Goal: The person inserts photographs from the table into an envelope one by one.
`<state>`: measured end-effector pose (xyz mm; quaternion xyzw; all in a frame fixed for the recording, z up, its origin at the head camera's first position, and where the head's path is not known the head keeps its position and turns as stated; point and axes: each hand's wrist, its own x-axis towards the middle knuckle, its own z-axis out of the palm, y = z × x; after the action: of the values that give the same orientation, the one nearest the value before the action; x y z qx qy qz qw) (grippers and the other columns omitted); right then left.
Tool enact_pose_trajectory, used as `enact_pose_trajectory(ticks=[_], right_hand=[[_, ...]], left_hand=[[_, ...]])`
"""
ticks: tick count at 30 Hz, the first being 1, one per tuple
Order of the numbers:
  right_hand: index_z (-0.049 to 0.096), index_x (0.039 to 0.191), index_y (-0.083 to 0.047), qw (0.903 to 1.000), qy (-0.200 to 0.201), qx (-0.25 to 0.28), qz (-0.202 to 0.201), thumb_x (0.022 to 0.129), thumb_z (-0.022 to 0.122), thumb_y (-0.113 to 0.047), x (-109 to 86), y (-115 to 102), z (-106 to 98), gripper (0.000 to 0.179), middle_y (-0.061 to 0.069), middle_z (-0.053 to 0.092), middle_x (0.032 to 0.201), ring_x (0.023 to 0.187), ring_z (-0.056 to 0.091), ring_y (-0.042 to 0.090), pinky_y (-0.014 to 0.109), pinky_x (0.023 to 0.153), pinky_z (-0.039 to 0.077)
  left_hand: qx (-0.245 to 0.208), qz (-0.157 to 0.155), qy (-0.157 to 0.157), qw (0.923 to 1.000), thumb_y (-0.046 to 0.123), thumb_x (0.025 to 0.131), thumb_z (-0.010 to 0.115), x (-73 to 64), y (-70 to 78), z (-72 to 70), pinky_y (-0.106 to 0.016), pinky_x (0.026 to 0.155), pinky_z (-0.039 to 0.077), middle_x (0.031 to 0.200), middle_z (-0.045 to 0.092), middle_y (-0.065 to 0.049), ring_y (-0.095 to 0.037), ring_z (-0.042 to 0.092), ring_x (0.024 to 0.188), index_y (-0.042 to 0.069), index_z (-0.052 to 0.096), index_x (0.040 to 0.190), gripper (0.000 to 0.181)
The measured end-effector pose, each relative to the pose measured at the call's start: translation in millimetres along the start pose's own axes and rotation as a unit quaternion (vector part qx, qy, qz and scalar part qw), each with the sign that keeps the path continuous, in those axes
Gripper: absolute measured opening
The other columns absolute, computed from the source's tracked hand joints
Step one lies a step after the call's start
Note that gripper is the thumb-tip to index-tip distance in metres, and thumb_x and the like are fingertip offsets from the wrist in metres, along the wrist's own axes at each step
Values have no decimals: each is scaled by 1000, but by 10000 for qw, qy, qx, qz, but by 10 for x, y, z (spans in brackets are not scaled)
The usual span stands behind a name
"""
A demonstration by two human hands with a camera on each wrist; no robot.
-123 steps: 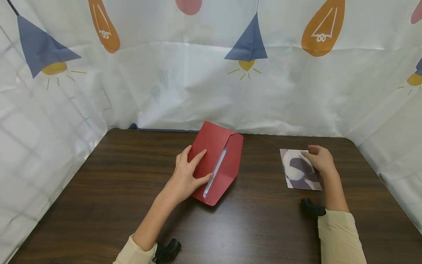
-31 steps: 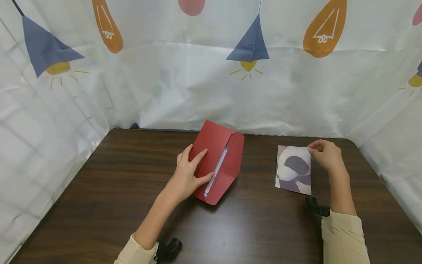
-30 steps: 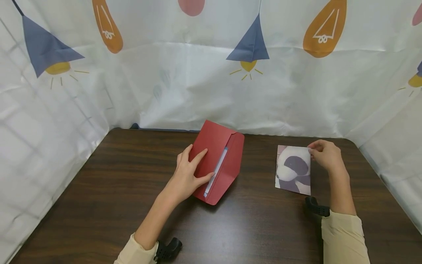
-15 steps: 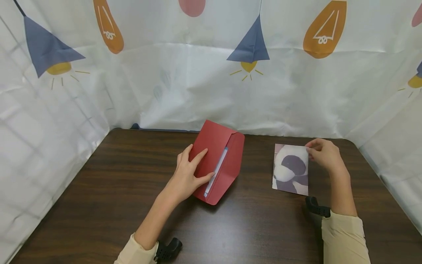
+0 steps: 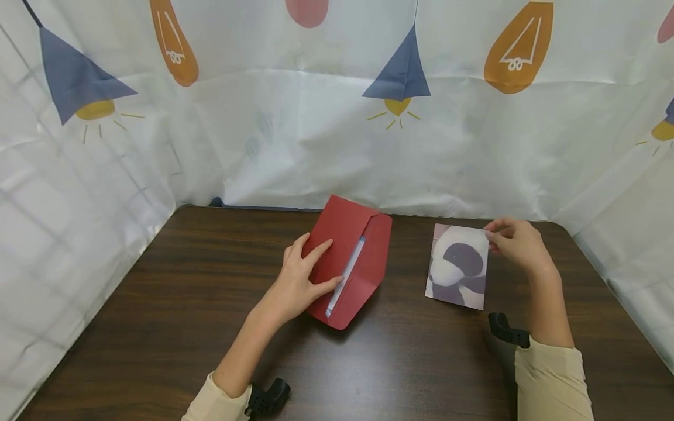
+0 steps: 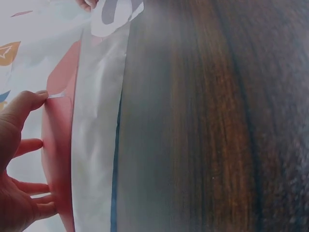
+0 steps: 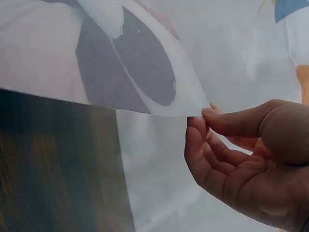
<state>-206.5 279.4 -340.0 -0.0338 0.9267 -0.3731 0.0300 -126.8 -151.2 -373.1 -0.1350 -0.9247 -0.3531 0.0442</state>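
My left hand [image 5: 295, 285] holds a red envelope [image 5: 342, 225] near the table's middle, its thumb at the opening and its other fingers spread over the front. The flap stands open on the right, and a pale paper [image 5: 346, 278] shows inside the slot. Farther right, my right hand [image 5: 518, 244] pinches the upper right corner of a card [image 5: 444, 272] printed with a white and grey-purple picture. In the right wrist view, thumb and forefinger grip that card [image 7: 145, 63] at its corner. The envelope [image 6: 60, 135] appears edge-on in the left wrist view.
Both hands work over a dark wood-grain table [image 5: 174, 327]. A pale curtain [image 5: 295, 152] printed with lamps and bulbs hangs behind and beside it. Black straps with small camera mounts [image 5: 270, 397] sit on both wrists.
My right hand has gone from touching the card to pinching its corner, and the card has moved left, toward the envelope. The left hand and envelope have hardly moved.
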Motion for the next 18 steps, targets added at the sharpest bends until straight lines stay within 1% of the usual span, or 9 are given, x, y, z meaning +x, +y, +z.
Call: enact_pose_trajectory(ticks=[4, 9, 12, 14, 18], right_hand=[[60, 127, 11, 10000, -17, 46, -8, 110, 54, -17, -13, -40, 1, 33, 19, 74, 102, 76, 66, 2, 23, 69, 59], [60, 128, 10, 10000, -36, 69, -59, 111, 55, -19, -35, -90, -7, 34, 23, 73, 108, 78, 67, 1, 23, 71, 59], [59, 128, 11, 9997, -70, 181, -131, 111, 54, -19, -42, -125, -15, 34, 20, 73, 105, 80, 68, 1, 22, 72, 59], [59, 128, 12, 9993, -107, 306, -162, 111, 54, -17, -44, -143, -21, 34, 15, 73, 103, 80, 69, 1, 20, 73, 59], [56, 129, 15, 9975, -211, 650, -204, 111, 54, -12, -39, -157, -29, 34, 9, 70, 101, 79, 68, 1, 18, 73, 59]], left_hand=[[-42, -159, -129, 9998, 28, 92, 82, 9, -13, -4, -55, 94, 60, 165, 27, -26, -46, 33, 143, 11, 52, 155, 72], [-64, -266, -152, 9995, 28, 91, 82, 8, -15, 0, -55, 94, 60, 164, 29, -26, -46, 34, 143, 11, 53, 155, 72], [-57, -292, -149, 9994, 28, 91, 83, 4, -19, 3, -55, 94, 60, 164, 29, -26, -46, 34, 142, 11, 53, 154, 72], [-30, -296, -146, 9995, 28, 91, 83, 3, -22, 6, -55, 94, 60, 164, 29, -26, -46, 34, 142, 11, 53, 154, 72], [28, -287, -152, 9995, 27, 91, 82, 2, -26, 14, -55, 94, 60, 164, 29, -27, -46, 33, 143, 10, 53, 154, 71]])
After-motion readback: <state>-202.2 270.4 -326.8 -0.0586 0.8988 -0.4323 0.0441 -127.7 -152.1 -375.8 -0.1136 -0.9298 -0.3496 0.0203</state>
